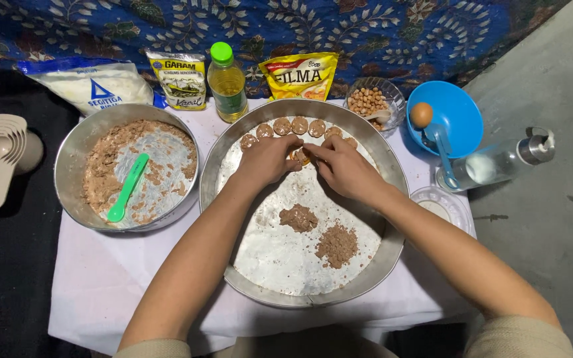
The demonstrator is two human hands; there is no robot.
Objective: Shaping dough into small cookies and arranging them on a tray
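While both hands meet over the far half of the large round tray (382,199), a small piece of brown dough (302,156) sits pinched between them. Left hand (268,159) curls its fingers closed around the piece from one side; right hand (344,167) closes thumb and fingertips on it from the other. Grip on each looks tight on the dough, though the piece is mostly hidden by the fingers.

Shaped dough discs (291,126) run in an arc along the tray's far rim, just beyond the knuckles. My guess is that the hands work there so each piece can be set down beside the last. Two loose dough heaps (319,233) lie nearer the person, toward the tray's near half, apart from the discs and within easy reach.

Left of the tray, touching or nearly so, a second metal pan (74,159) holds crumbly brown mix smeared round its wall, with a green spatula (127,187) lying inside.

Along the far edge of the white cloth (101,278): a flour bag (94,85), a small packet (180,79), an oil bottle (227,83), a yellow pouch (300,75), a glass bowl of nuts (373,103). At the right edge, a blue bowl (462,109) holds an egg (421,114); a clear bottle (499,162) lies on its side just beyond it.
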